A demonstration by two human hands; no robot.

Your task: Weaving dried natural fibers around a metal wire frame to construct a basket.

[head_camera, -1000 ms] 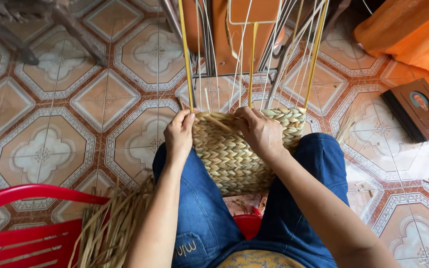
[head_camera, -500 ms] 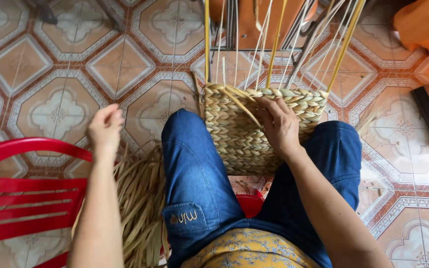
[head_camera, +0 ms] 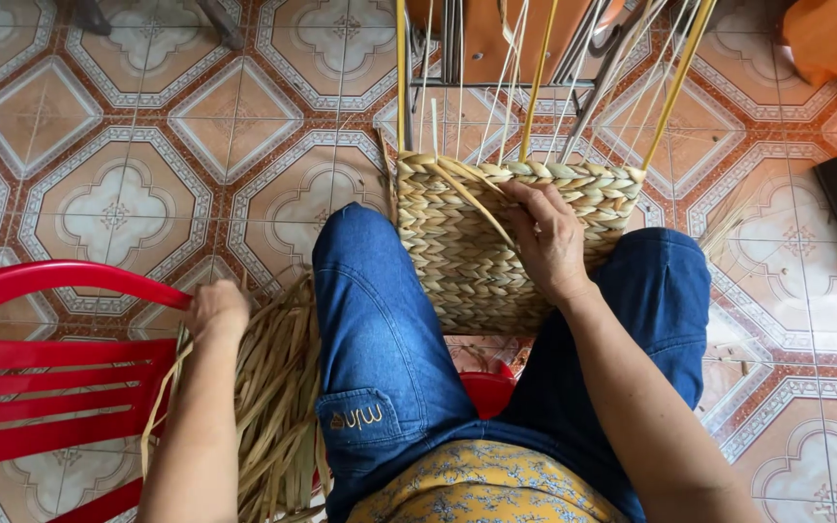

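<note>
My left hand [head_camera: 217,310], off the woven basket [head_camera: 496,242] now, is closing its grip on dried straw strands [head_camera: 278,407]; my right hand [head_camera: 546,237] is still pinching the rim strand, so fresh material seems due.

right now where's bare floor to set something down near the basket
Bare patterned tile floor lies ahead of the red plastic chair and left of the woven straw basket. It is crowded beside the left knee, where the left hand reaches into the dry straw bundle, and behind the basket, among upright stakes.
</note>
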